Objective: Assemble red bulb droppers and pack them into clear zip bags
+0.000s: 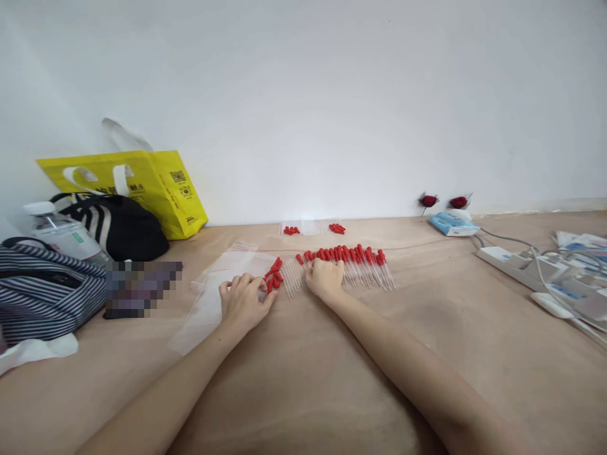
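Several thin clear tubes with red rubber bulbs [360, 254] lie side by side in a slanting row at the middle of the table. My right hand [326, 278] is closed at the row's left end; what its fingers hold, if anything, is hidden. Left of it lie bare clear tubes [293, 278] without bulbs. A small pile of loose red bulbs [274, 278] sits beside my left hand [244, 300], whose fingers are curled around something clear that I cannot make out. Clear plastic bags [208, 303] lie flat left of and under that hand.
Two small groups of red bulbs [337, 228] lie on clear bags near the wall. A yellow bag [180, 196], a bottle [66, 237] and a striped pouch [52, 291] stand left. Tissues [454, 224], dark red flowers [459, 202] and a power strip [512, 265] are right.
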Demonstrator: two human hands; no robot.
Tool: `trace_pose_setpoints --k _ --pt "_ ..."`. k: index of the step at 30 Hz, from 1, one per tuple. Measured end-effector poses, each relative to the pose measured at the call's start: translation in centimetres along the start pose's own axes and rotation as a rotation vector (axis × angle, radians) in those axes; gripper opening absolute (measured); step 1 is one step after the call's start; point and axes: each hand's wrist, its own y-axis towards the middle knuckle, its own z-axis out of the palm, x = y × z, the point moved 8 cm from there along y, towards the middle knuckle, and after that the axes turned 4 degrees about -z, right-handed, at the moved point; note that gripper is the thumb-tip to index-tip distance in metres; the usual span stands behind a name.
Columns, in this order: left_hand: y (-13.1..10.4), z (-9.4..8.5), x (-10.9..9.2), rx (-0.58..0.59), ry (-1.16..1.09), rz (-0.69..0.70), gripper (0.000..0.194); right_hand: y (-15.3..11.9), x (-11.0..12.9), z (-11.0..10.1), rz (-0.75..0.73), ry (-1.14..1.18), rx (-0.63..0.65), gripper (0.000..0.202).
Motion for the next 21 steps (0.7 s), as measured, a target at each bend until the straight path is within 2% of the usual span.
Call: trace_pose_setpoints --k 7,12,15,21 --pt "0.2 0.5 0.2 0.031 0.011 -0.024 0.025 -0.3 -0.2 -0.1 0.008 -0.015 0.002 0.028" --pt "0.2 0.5 0.2 0.028 0.026 -0.041 0.025 -0.6 1.1 -0.7 -0.092 0.022 -0.070 0.024" --pt "0.2 0.5 0.2 0.018 0.021 -0.041 0.025 -0.8 2.0 -0.3 -0.112 0.011 -0.009 0.022" --pt "0.3 0.2 0.2 0.005 0.008 -0.040 0.023 -0.4 2.5 0.6 -0.037 -0.026 0.108 0.022"
